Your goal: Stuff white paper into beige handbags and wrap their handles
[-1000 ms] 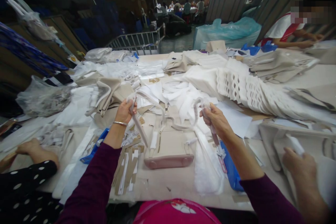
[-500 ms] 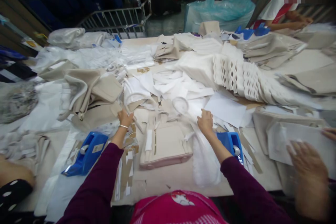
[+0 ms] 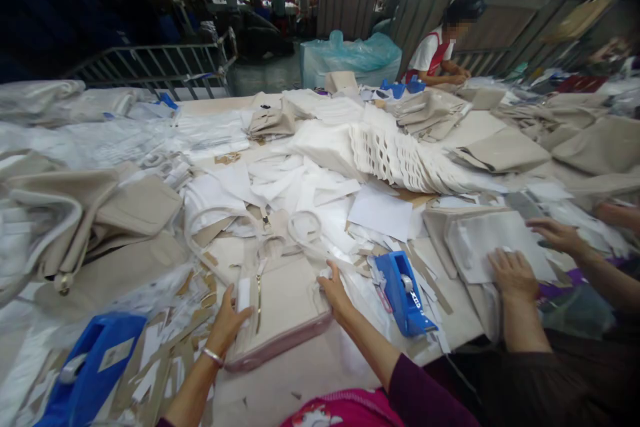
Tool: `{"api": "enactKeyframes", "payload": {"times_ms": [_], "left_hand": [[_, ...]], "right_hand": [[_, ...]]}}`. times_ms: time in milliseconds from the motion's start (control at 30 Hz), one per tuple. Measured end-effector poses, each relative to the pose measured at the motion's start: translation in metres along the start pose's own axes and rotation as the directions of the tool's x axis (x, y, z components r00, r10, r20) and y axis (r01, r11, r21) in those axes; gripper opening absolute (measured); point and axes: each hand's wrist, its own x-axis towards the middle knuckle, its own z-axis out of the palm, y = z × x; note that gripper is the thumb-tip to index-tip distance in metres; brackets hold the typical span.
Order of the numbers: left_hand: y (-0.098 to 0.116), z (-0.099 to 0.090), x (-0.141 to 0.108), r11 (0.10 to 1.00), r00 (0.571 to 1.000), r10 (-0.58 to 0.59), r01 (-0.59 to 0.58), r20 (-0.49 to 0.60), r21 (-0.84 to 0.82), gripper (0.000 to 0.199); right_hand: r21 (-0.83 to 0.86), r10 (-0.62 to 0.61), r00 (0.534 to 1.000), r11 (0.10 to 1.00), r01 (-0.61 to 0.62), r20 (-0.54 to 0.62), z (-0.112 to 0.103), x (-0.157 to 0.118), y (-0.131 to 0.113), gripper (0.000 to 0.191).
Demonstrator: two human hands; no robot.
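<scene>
Handbag (image 3: 283,300), beige with a pink base, lies flat on the bench (image 3: 280,387) at lower centre, its wrapped handles looping toward the paper pile. Left hand (image 3: 226,323) rests open against its left edge; right hand (image 3: 336,293) presses open on its right edge, neither gripping. It seems to be getting squared up; the next move would need a firm two-sided hold. Right of it sits a blue tape dispenser (image 3: 403,293); further right, a co-worker's hands (image 3: 515,273) flatten another bag.

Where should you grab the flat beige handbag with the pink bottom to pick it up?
Probably by its two side edges. The flat beige handbag lies on its face, and the left hand and right hand already flank it. Its wrapped white handles lie loose beyond its top.
</scene>
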Motion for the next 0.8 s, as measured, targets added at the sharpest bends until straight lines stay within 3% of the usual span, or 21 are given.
{"api": "enactKeyframes", "payload": {"times_ms": [167,300,433,567,667,800], "left_hand": [[0.004,-0.003,-0.007,0.998,0.999,0.035,-0.034,0.009,-0.043,0.088],[0.008,-0.004,-0.021,0.985,0.998,-0.038,0.03,-0.045,-0.169,0.086],[0.008,-0.006,-0.029,0.963,0.99,-0.016,-0.022,-0.14,-0.27,0.073],[0.008,-0.004,-0.033,0.926,0.989,-0.1,0.052,-0.113,-0.373,0.073],[0.009,-0.003,-0.034,0.943,0.971,-0.063,-0.019,-0.233,-0.333,0.077],[0.008,-0.004,-0.029,0.97,0.903,0.091,-0.177,-0.42,-0.17,0.074]], "right_hand": [[-0.037,-0.014,1.0,0.999,0.014,0.004,-0.013,-0.012,0.012,0.053],[-0.081,0.021,0.999,0.997,-0.017,0.042,-0.017,-0.01,0.013,0.047],[-0.178,0.105,0.988,0.98,-0.085,0.109,-0.023,-0.008,0.004,0.047],[-0.228,0.097,0.985,0.972,-0.063,0.143,-0.034,-0.005,0.004,0.045],[-0.181,0.053,0.987,0.983,-0.025,0.153,-0.04,-0.002,0.013,0.042],[-0.17,-0.088,0.992,0.98,0.103,0.093,-0.042,0.004,0.031,0.035]]}}
